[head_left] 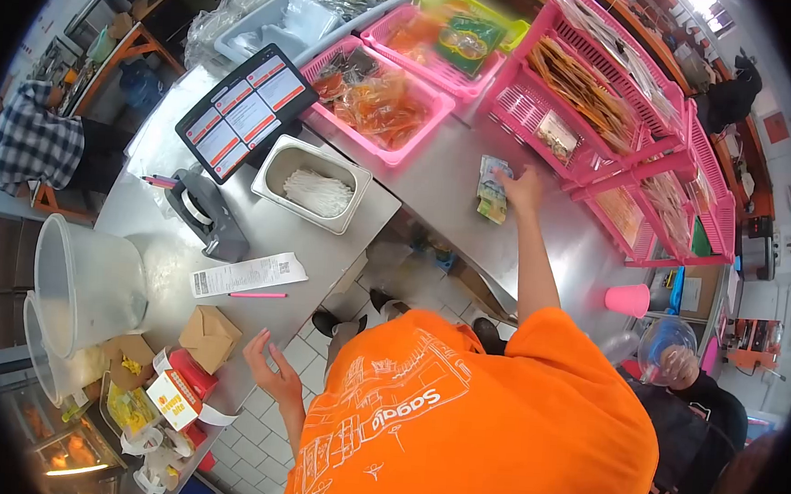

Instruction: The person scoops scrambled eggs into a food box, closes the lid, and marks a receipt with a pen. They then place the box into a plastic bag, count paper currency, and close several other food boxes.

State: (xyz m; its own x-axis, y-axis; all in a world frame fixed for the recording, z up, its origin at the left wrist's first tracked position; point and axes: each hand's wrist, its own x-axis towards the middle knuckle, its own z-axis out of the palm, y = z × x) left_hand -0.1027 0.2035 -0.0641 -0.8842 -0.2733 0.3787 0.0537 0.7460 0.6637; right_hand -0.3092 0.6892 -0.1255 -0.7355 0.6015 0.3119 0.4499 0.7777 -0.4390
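My right hand [522,190] reaches over the metal counter [436,172], its fingers at the right edge of a small stack of banknotes [492,190]. The notes lie near the pink baskets. My left hand [270,366] hovers beside the counter's edge with its fingers apart and nothing in them. Close to it are a brown paper box [210,339], a pink pencil [258,295] and a printed receipt [249,275]. Farther up, a tablet [246,111] displays order cards, next to a metal tray [316,185] of white packets and a black tape dispenser [205,217].
Pink baskets [377,101] of packets line the back, with a pink rack [586,87] at right. Clear tubs [85,282] and a red-and-white box [178,392] stand at left. A pink cup [628,299] is at right. Other people stand at left and lower right.
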